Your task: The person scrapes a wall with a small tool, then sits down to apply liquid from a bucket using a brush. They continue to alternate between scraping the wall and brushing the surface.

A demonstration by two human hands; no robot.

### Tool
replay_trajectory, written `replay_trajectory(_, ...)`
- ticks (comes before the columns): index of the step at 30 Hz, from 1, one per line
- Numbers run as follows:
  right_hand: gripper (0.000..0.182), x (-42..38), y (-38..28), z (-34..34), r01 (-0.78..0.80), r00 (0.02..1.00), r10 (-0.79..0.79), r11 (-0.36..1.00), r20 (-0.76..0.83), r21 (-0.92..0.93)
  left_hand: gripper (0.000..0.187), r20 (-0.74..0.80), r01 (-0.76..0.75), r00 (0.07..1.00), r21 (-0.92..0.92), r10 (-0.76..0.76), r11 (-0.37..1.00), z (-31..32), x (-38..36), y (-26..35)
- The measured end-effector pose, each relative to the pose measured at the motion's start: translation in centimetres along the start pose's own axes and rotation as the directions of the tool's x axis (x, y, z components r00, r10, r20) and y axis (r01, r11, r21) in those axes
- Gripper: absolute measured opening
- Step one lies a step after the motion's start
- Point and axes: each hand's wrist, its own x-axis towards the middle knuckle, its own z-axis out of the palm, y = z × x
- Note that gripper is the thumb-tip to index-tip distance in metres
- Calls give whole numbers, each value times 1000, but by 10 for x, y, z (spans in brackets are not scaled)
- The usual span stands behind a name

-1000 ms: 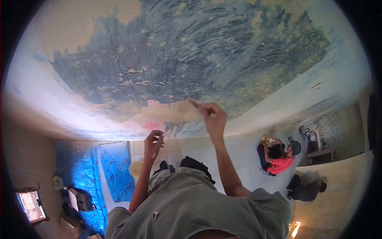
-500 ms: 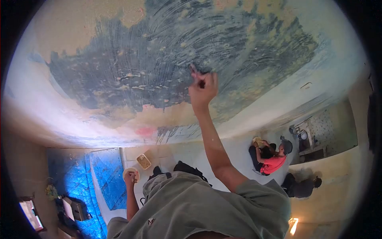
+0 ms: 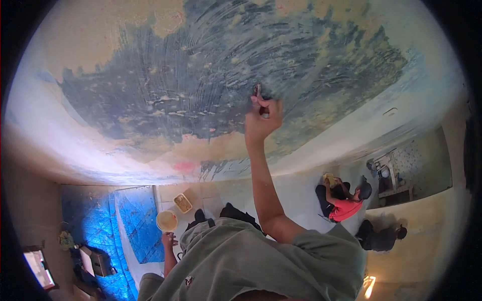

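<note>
My right hand [image 3: 263, 123] is raised against the wall, fingers closed around a small, narrow, light-edged piece [image 3: 258, 90]. The piece meets a large dark grey, streaked patch [image 3: 211, 75] on the wall; its exact kind does not show. My left hand [image 3: 170, 241] hangs low at my side, fingers loosely apart, with nothing visible in it. Just beyond it in view is a round cream tub [image 3: 166, 220]. Beside that tub, a rectangular container [image 3: 182, 202] with brownish contents rests on the floor near my feet.
A person in a red shirt [image 3: 346, 208] crouches on the right, handling a yellowish object [image 3: 329, 179]. Another person in dark clothes [image 3: 379, 237] is low nearby. Blue sheeting [image 3: 90, 215] lies at left, with a box [image 3: 100, 263]. A lamp [image 3: 370, 287] glows at lower right.
My right hand has shifted slightly right and down along the wall with the small piece. My left hand has moved from over the round tub to nearer my body.
</note>
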Motion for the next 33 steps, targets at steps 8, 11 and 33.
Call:
replay_trajectory(8,25,-9,6,-6,-12,999,16,997,47,-78,29,-3,4,1000,-50,-4,999,3,18,25)
replay_trajectory(11,25,41,-24,1,128,985,-137,988,-102,-90,29,34,-70,997,-7,70,998,4,21,24)
replay_trajectory(33,26,-1,18,-14,38,996,-45,995,-72,-95,30,36,11,999,-20,-10,1000,7,-3,21)
